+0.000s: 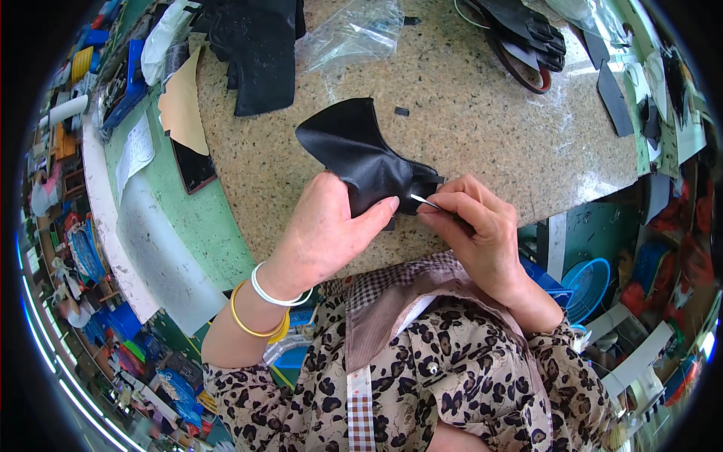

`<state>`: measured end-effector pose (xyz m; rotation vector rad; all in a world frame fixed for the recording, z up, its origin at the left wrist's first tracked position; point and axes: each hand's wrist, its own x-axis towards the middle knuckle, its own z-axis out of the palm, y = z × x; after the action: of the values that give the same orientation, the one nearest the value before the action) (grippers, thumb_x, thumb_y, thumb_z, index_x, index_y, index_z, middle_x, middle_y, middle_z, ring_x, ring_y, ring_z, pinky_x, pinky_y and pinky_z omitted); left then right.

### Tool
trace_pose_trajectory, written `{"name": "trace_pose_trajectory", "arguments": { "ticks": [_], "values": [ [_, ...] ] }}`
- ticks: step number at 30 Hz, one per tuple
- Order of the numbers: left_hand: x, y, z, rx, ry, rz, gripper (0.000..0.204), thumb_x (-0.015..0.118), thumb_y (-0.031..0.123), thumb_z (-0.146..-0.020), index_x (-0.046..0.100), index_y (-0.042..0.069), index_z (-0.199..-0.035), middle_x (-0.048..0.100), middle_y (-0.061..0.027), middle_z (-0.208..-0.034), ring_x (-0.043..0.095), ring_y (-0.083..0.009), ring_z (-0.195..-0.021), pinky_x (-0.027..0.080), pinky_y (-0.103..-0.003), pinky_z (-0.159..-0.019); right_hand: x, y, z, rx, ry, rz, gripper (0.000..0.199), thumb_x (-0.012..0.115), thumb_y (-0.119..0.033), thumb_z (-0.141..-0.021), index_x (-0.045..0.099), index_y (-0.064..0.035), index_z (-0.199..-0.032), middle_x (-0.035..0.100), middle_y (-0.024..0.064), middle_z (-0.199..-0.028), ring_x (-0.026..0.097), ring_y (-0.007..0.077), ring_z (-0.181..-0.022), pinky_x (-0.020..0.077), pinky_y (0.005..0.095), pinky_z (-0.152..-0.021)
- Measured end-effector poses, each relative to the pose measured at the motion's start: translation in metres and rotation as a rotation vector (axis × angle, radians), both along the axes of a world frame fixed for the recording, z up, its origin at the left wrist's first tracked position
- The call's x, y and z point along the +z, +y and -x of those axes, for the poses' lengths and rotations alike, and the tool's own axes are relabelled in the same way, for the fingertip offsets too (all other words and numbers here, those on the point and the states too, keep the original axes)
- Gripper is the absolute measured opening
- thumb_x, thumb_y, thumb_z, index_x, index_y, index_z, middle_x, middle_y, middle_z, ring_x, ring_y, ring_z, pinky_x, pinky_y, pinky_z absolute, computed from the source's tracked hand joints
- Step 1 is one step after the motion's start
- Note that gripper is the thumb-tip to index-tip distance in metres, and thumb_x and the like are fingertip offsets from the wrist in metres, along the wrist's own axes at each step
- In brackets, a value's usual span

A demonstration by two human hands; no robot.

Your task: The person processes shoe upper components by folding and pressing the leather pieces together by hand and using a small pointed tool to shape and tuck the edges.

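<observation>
1. While the left hand (324, 226) grips the black leather piece (361, 154) on the stone table (489, 128), work appears mid-way.
2. Right hand (471, 222) pinches a thin white tool (423, 200) at its edge; remaining edge looks untouched.

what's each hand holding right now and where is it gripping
The left hand pinches the black leather piece at its narrow lower end. The right hand holds a thin white tool by its rear, tip at the leather.
</observation>
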<state>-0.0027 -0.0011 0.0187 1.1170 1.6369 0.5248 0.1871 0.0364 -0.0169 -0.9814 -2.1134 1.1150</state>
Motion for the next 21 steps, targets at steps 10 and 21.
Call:
{"name": "trace_pose_trajectory", "arguments": {
  "ticks": [10,21],
  "values": [
    [-0.003,-0.001,-0.004,0.002,0.003,-0.028,0.025,0.072,0.011,-0.071,0.062,0.0,-0.091,0.062,-0.0035,-0.076,0.053,-0.0093,-0.067,0.046,-0.027,-0.065,0.0,-0.007,0.01,-0.113,-0.084,-0.015,0.013,0.071,-0.007,-0.07,0.063,-0.0048,-0.079,0.056,0.0053,-0.07,0.058,0.02,-0.057,0.0435,0.0301,-0.048],
    [-0.007,-0.004,-0.007,0.041,0.055,-0.034,0.022,0.071,0.009,-0.07,0.063,0.001,-0.089,0.064,-0.0047,-0.077,0.056,-0.0118,-0.066,0.046,-0.027,-0.065,0.015,-0.016,-0.008,-0.082,-0.136,0.171,0.046,0.065,-0.006,-0.076,0.046,-0.0038,-0.118,0.059,0.0043,-0.061,0.058,0.0214,-0.048,0.0423,0.0303,-0.045]
  ]
}}
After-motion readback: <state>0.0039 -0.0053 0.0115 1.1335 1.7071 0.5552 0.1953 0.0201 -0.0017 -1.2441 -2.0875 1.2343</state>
